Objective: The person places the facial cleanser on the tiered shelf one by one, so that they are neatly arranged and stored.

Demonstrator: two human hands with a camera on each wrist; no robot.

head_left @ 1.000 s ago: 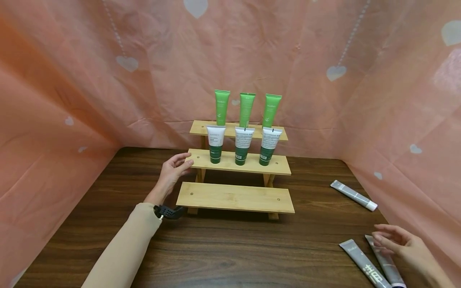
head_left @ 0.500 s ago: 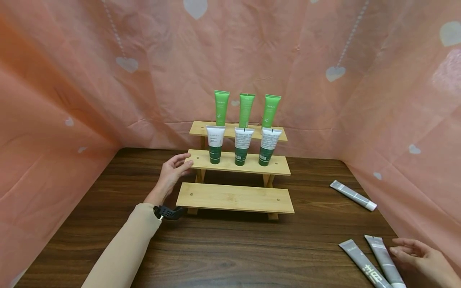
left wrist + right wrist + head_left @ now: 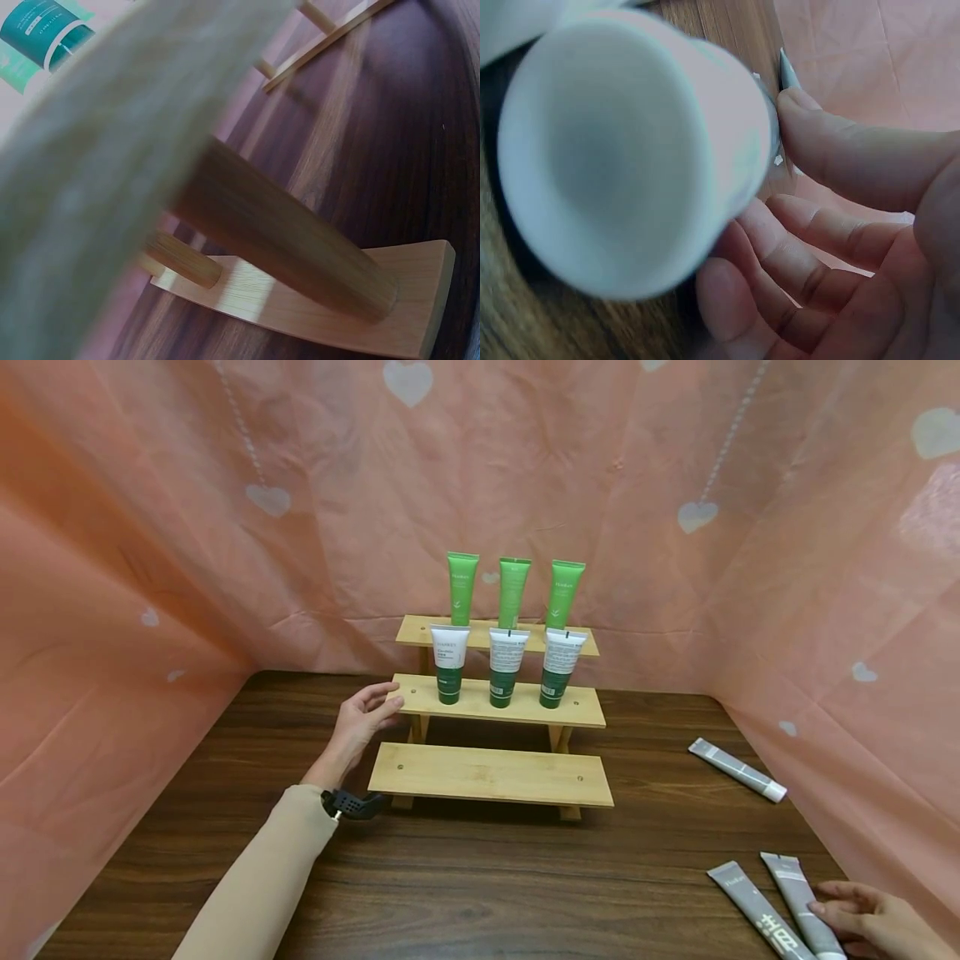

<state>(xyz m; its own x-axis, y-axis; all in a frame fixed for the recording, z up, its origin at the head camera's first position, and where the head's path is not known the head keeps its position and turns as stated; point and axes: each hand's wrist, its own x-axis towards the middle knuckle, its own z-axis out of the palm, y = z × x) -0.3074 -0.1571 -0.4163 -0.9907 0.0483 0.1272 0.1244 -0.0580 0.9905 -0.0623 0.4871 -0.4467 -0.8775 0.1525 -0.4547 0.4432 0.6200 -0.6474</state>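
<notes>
The right hand [image 3: 881, 920], just beside the rightmost grey tube [image 3: 799, 897] half a second ago, now touches it near the tabletop's [image 3: 600, 877] right edge — whether the fingers grip, I cannot tell. The left hand [image 3: 354, 727] stays relaxed-fingered at the middle shelf's [image 3: 472, 702] left edge. Only the right wrist view shows the white cap [image 3: 600, 157] end-on.

“Hankey” [image 3: 564, 593] can faintly be read on the right green tube [image 3: 562, 602], while print on the white-and-green tubes [image 3: 506, 664] and the leftmost grey tube [image 3: 757, 908] cannot be deciphered.
</notes>
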